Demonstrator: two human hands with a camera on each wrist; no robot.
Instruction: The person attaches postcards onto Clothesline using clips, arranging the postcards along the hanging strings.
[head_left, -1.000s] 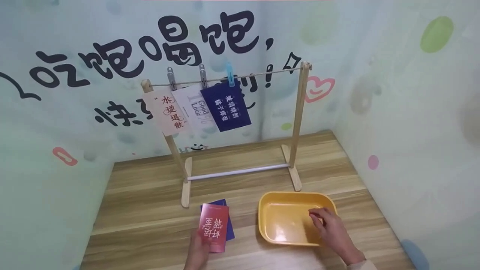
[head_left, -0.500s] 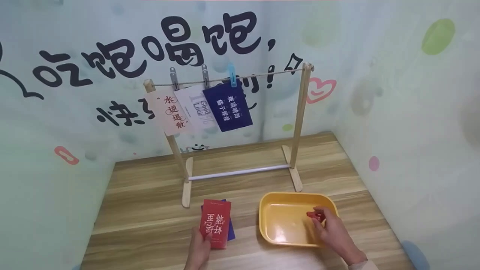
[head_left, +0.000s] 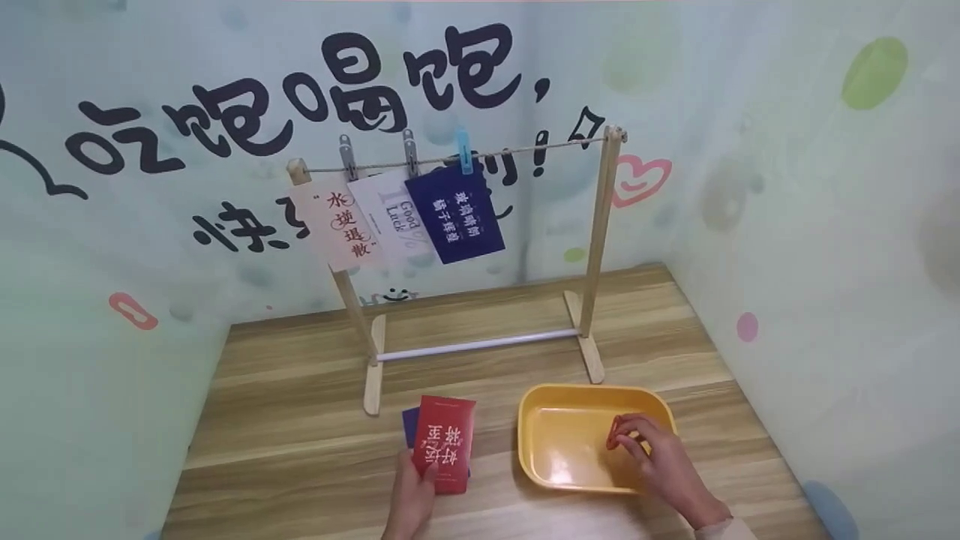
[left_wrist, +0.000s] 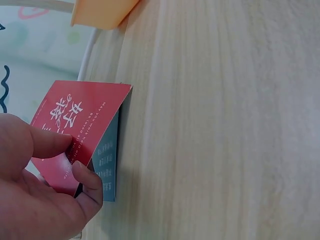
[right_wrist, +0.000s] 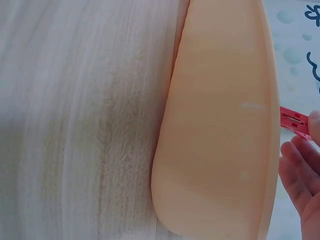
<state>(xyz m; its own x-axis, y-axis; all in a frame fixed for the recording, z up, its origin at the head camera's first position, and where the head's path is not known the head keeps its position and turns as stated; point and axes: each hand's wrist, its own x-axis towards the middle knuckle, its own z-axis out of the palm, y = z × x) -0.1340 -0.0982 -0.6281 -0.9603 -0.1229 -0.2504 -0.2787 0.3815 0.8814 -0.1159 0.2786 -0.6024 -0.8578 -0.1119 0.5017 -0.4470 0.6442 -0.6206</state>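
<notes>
My left hand (head_left: 412, 491) grips a red card (head_left: 444, 442) with white characters, thumb on its printed face. Beneath it a dark blue card (head_left: 410, 427) lies on the table, mostly covered; in the left wrist view its lettered face (left_wrist: 106, 162) shows past the red card's edge. Over the yellow basin (head_left: 559, 486), my right hand (head_left: 667, 461) pinches a red clothespin (head_left: 614, 433) between thumb and fingers. The right wrist view shows the same red clothespin (right_wrist: 294, 121) just above the basin's rim.
Behind the hands stands a wooden rack (head_left: 592, 240) with a string across its top. From it hang a pink card (head_left: 341, 225), a white card (head_left: 390, 217) and a navy card (head_left: 456, 214), held by two grey clothespins (head_left: 410, 154) and a blue clothespin (head_left: 464, 151).
The left hand has moved the red card to the right and slightly forward over the blue card. In the right hand the red clothespin has come into clearer view and turned upright.
</notes>
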